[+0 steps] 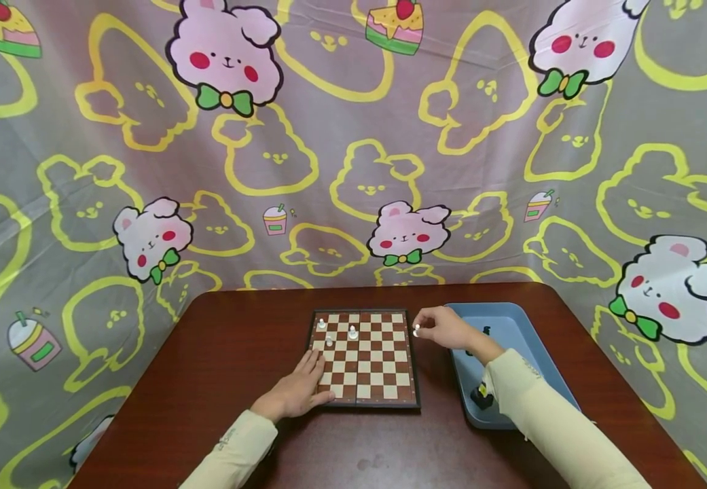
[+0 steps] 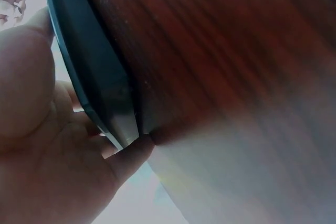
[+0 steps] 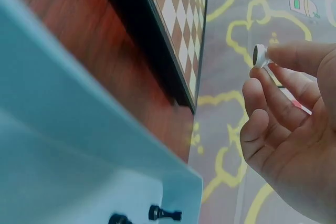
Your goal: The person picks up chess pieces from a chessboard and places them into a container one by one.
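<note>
My left hand [image 1: 295,390] rests at the near left corner of a chessboard [image 1: 384,367], fingers laid over its left side and thumb along the near edge. In the left wrist view that hand reaches along the board's dark side [image 2: 89,51]. Thumb and fingertips of my right hand [image 1: 443,327] pinch a small white chess piece [image 3: 259,56], its round dark base showing in the right wrist view. It is held just beyond the board's right edge. Three white pieces stand on the far left part of the board, among them a larger one [image 1: 352,333].
A blue tray [image 1: 551,356] sits right of the board, under my right forearm. Black chess pieces lie in it, one of them [image 3: 164,213] on its side in the right wrist view. Behind the brown table [image 1: 237,339] hangs a patterned cloth [image 1: 329,170].
</note>
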Tool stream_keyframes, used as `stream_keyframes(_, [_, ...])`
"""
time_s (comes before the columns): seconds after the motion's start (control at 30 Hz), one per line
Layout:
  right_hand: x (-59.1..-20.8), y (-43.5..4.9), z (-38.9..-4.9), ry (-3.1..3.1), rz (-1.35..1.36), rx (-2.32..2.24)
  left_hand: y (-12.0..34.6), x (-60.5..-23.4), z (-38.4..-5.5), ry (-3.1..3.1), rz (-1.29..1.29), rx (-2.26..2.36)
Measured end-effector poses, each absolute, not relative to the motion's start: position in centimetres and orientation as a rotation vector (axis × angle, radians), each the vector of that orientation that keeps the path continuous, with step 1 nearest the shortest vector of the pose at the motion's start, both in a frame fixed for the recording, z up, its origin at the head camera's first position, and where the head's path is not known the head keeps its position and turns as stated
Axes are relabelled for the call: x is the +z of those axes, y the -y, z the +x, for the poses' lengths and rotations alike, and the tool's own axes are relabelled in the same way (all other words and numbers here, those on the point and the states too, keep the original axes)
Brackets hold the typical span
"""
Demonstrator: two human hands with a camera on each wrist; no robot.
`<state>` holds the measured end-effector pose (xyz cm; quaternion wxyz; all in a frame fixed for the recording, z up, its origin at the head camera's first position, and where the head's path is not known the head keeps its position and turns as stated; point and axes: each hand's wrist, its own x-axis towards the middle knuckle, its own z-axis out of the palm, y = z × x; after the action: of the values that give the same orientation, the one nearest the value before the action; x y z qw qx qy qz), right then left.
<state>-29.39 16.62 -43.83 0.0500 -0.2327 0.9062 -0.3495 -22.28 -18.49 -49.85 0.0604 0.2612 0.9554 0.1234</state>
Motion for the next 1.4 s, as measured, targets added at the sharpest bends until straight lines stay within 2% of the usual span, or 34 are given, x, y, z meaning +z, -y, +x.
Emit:
stream_keyframes(0.97, [-43.4,-26.2,-29.1,-2.853,-0.54,-1.104,18.6,-50.1,-22.1,-2.884,0.795,0.375])
stream_keyframes(1.4, [-44.7,-28.9,-29.3,-2.891,-0.467,-1.067,18.5,-50.1,-22.1,-2.885,0.786,0.376])
